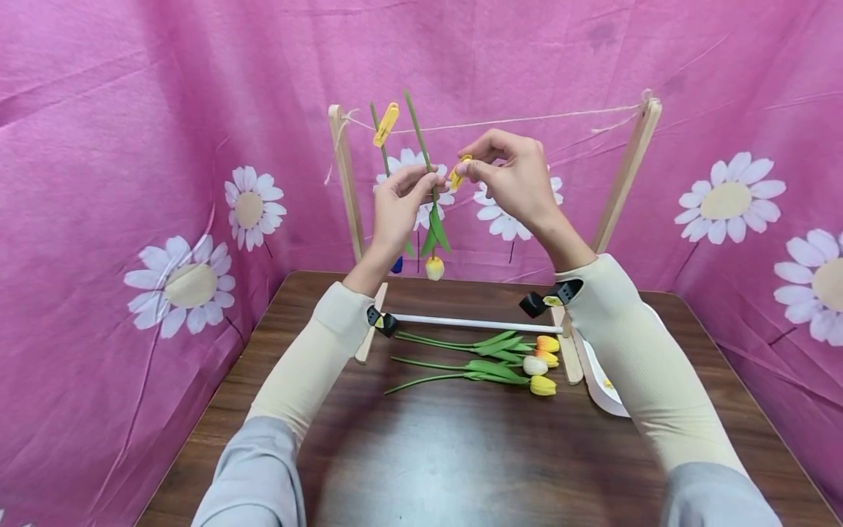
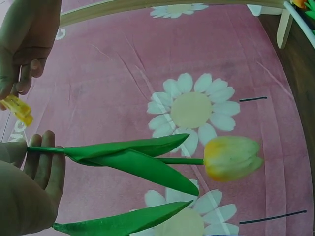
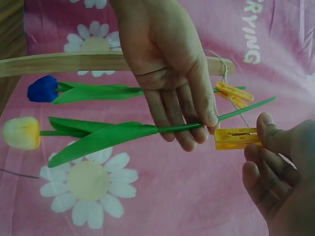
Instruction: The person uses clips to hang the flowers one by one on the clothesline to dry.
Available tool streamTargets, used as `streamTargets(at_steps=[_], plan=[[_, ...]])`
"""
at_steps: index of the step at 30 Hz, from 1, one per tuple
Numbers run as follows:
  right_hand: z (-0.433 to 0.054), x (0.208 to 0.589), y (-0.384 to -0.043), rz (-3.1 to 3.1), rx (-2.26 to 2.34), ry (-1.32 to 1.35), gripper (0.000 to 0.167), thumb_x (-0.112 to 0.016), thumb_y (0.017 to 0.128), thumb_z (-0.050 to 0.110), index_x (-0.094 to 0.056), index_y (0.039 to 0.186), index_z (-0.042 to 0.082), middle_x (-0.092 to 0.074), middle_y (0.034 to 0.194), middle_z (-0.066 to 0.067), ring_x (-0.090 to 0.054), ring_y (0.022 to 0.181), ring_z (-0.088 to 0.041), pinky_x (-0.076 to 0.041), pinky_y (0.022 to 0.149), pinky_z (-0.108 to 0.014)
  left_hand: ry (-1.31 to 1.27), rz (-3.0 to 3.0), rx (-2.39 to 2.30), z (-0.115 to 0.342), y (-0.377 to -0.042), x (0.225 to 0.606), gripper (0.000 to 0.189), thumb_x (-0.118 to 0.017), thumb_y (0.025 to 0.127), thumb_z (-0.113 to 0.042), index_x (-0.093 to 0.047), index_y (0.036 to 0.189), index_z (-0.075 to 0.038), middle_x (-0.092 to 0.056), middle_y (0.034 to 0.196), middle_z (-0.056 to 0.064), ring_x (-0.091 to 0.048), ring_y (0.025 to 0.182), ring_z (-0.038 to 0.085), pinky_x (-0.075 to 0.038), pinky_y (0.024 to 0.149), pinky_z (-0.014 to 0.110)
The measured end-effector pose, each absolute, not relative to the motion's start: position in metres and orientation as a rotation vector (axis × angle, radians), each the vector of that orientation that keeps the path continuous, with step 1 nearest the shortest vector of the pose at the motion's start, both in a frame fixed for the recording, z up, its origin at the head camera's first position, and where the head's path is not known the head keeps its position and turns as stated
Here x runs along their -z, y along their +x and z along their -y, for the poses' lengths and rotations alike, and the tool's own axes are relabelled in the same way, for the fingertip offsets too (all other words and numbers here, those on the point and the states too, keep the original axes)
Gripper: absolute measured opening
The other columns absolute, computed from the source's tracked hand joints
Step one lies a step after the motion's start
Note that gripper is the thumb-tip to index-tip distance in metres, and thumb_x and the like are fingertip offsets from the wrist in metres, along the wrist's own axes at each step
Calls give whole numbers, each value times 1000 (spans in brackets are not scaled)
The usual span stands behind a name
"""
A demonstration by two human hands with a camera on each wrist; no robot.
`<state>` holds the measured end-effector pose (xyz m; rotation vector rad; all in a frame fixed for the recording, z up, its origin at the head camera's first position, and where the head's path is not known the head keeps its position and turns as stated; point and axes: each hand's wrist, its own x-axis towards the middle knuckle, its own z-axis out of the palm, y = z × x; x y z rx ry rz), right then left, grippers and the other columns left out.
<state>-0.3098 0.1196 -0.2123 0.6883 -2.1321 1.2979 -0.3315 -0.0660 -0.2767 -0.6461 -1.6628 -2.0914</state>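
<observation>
My left hand (image 1: 402,205) pinches the green stem of a white-and-yellow artificial tulip (image 1: 434,268), which hangs bloom down in front of the string (image 1: 527,119). Between thumb and fingertips my right hand (image 1: 516,176) holds a yellow clothespin (image 3: 235,139), close beside that stem and apart from it in the head view. To the left, a second yellow clothespin (image 1: 386,124) fastens a blue tulip (image 3: 42,89) upside down on the string. The left wrist view shows the pale tulip's bloom (image 2: 233,158) and leaves pointing away from the left hand (image 2: 29,182).
Two wooden posts (image 1: 626,168) hold up the string, with a white rod (image 1: 474,323) low between them. Several tulips (image 1: 543,386) lie on the brown table (image 1: 421,454), blooms to the right. A white tray (image 1: 602,384) stands at the right, partly behind the right arm.
</observation>
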Motion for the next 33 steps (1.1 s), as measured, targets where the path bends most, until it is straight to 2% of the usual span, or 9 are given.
streamTargets(at_steps=[7,13,18,26,33], plan=[[-106,194,-316,2019,-1495,707,7,-86,89,6,-81,91,1,-76,76,15,-63,56,-12,-44,47,-19,-589,1700,2057,67,-334,272,23,-69,103,-4,-72,121,11,-80,102,23,-76,86,8,-65,93,42],[-93,175,-321,1960,-1642,681,7,-87,88,4,-80,89,5,-76,72,9,-59,47,-11,-38,38,-19,-551,1710,2036,67,-334,270,23,-68,104,-4,-72,120,11,-80,101,21,-76,86,9,-64,95,46],[-86,164,-325,1956,-1692,662,7,-87,90,8,-80,89,8,-75,76,3,-58,47,-13,-39,38,-21,-540,1719,2034,67,-335,269,21,-67,104,-4,-73,119,10,-80,100,19,-77,85,9,-62,98,51],[-79,156,-333,1933,-1812,631,8,-86,89,4,-79,88,8,-74,80,-1,-58,43,-13,-40,36,-22,-532,1728,2000,68,-336,268,19,-68,104,-5,-75,117,6,-79,100,20,-77,84,10,-65,87,34],[-72,156,-340,1971,-1871,564,8,-86,89,5,-78,90,6,-74,77,-1,-57,39,-13,-42,33,-25,-520,1730,1989,67,-337,268,19,-68,104,-4,-75,118,7,-80,97,18,-77,82,11,-66,84,32]])
